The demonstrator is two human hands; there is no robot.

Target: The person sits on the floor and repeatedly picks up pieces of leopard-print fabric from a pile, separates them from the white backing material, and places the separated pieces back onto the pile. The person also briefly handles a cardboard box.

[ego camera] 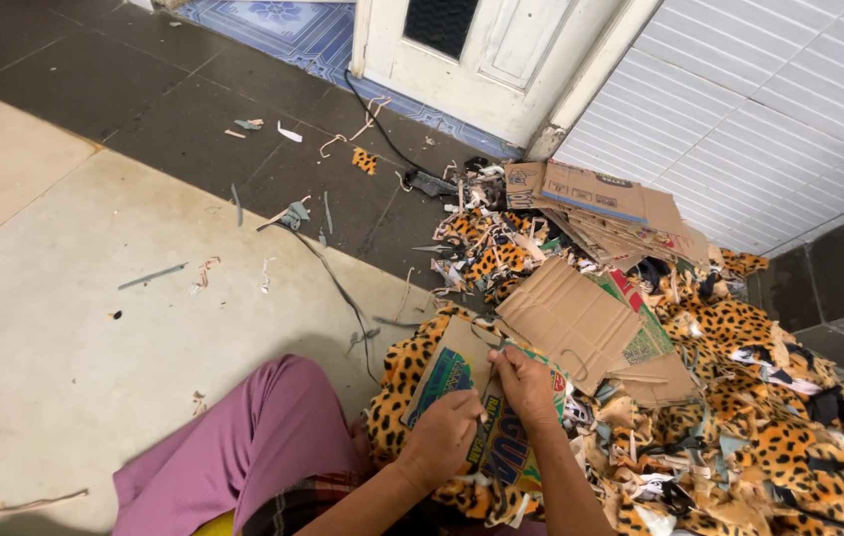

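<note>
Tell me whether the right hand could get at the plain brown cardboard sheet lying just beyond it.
Probably yes. The right hand rests on the printed cardboard piece that the left hand also grips, and the brown cardboard sheet lies on top of the leopard-print fabric scraps, uncovered, right beside it.

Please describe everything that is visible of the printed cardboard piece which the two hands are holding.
The printed cardboard piece is flat and looks like part of a cut-up box: glossy blue, green and yellow print on one face, plain brown at its upper edge. It lies tilted over the leopard-print fabric in front of the person. The left hand grips its lower middle and the right hand presses its right side. A plain brown cardboard sheet lies just beyond it.
</note>
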